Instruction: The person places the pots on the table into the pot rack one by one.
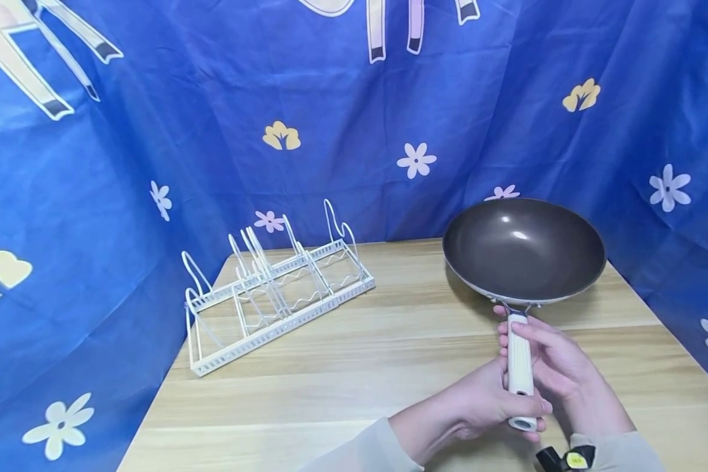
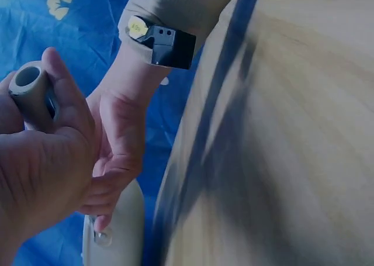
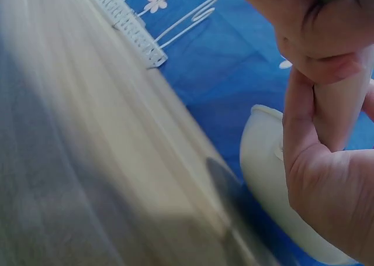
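Note:
A frying pan [image 1: 525,246] with a dark inside and a pale outside is at the right of the table in the head view. Its white handle [image 1: 520,360] points toward me. My left hand [image 1: 486,396] grips the handle near its end, thumb across the top. Farther up, close to the pan's rim, my right hand [image 1: 557,357] holds the same handle, thumb on top and fingertips showing on its left side. The handle's hollow end [image 2: 28,79] pokes out of my left hand in the left wrist view. In the right wrist view the pan's pale outer side [image 3: 269,166] shows beyond my right hand.
A white wire rack [image 1: 277,298] with upright loops and dividers stands at the left of the wooden table [image 1: 354,400]. Blue cloth [image 1: 342,131] with flower prints hangs behind and along both sides. A small black device [image 1: 566,457] is strapped on my right wrist.

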### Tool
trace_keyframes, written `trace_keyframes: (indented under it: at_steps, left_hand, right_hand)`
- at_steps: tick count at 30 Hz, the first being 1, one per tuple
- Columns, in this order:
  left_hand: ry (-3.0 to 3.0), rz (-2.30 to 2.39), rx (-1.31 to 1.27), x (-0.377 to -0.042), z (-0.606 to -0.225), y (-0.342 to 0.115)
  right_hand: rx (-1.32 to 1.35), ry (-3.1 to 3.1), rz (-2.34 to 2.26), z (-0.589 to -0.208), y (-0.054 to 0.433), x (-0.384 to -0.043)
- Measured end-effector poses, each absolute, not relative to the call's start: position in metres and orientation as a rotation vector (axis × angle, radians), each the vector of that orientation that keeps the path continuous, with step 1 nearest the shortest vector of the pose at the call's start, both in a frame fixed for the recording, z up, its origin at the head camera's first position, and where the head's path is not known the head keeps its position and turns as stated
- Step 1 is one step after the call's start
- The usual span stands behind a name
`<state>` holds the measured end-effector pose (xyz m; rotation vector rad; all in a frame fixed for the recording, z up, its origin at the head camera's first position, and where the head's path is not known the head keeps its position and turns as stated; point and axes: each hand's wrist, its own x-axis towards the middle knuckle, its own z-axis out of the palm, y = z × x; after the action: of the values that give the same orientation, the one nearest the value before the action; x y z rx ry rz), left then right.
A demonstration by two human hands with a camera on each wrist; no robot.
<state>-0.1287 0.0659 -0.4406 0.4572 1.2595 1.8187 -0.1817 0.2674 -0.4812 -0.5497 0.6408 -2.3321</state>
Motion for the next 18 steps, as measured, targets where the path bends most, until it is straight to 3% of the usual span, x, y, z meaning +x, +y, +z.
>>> trace_keyframes:
  at_steps: [18]
  left_hand:
    - [1.265, 1.781, 0.612, -0.12, -0.402, 0.031]
  right_hand:
    - [-0.874, 0.334, -2.273, -0.445, 0.252, -0.173]
